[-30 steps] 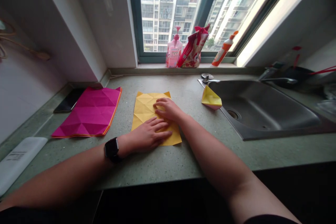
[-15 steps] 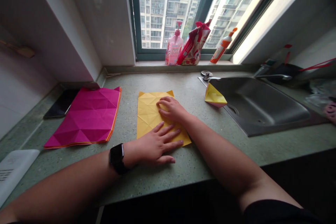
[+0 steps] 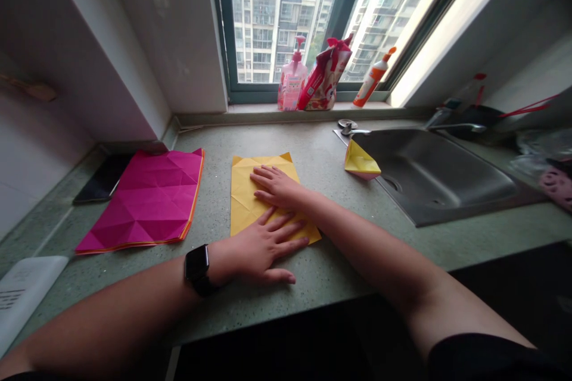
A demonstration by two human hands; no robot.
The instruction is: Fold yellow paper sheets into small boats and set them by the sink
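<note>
A creased sheet of yellow paper [image 3: 243, 184] lies flat on the counter, its two far corners folded in. My left hand [image 3: 263, 248], with a black watch on its wrist, rests across the near edge of the paper, fingers spread. Farther up the sheet my right hand [image 3: 277, 186] lies flat with its fingers stretched to the left, covering the middle of the paper. The two hands sit close together, and neither grasps anything. To the right stands a small folded yellow paper piece [image 3: 361, 161] beside the sink.
A stack of creased magenta and orange papers [image 3: 149, 202] lies at left, partly over a dark flat object [image 3: 100, 180]. The steel sink [image 3: 447, 172] is at right. A pump bottle [image 3: 292, 80], a red bag [image 3: 326, 77] and an orange-white bottle [image 3: 374, 78] line the windowsill.
My right hand has slid left across the yellow paper, its fingers flatter than before. My left hand stays in place. The whole view has shifted slightly.
</note>
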